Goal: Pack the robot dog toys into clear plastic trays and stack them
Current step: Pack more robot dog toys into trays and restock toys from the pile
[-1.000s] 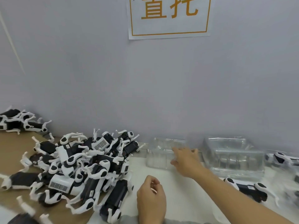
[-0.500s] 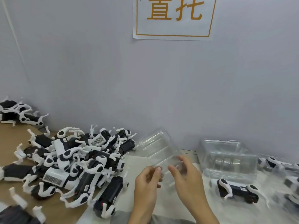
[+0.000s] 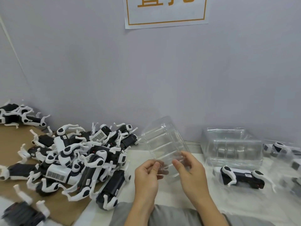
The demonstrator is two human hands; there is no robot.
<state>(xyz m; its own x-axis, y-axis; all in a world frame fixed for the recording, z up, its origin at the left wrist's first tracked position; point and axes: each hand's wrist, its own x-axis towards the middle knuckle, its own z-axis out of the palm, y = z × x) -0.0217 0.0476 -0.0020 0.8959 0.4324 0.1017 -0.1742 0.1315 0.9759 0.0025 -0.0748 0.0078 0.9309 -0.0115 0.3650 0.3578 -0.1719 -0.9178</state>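
Held tray: one clear plastic tray [image 3: 164, 144], ribbed, raised off the table and tilted, its far end up toward the wall, its near edge in both hands.
Left hand: left hand [image 3: 146, 176], fingers curled, thumb and forefinger pinching the tray's near left corner.
Right hand: right hand [image 3: 191, 173], fingers curled round the tray's near right edge, thumb on the upper face, fingers seen blurred through the plastic beneath.
Tray stack: stack of clear trays [image 3: 232, 145], nested, standing against the wall to the right of the held tray, well apart from it. Count of trays cannot be told.
Toy pile: heap of robot dog toys [image 3: 78, 160], black bodies with white legs, several showing barcode labels, tangled together at left, partly on cardboard.
Far toys: a few more dogs [image 3: 19, 115] lying by the wall at far left.
Single toy: one robot dog [image 3: 241, 176] on its side, just in front of the tray stack.
Right edge: packed toys in trays [image 3: 283, 149], blurred; details unclear.
Cardboard: brown sheet [image 3: 9, 141] under the pile's left part.
Table: white padded surface [image 3: 179, 198] under the hands.
Wall sign: white paper with orange border and characters [image 3: 165, 12], cut off at top.
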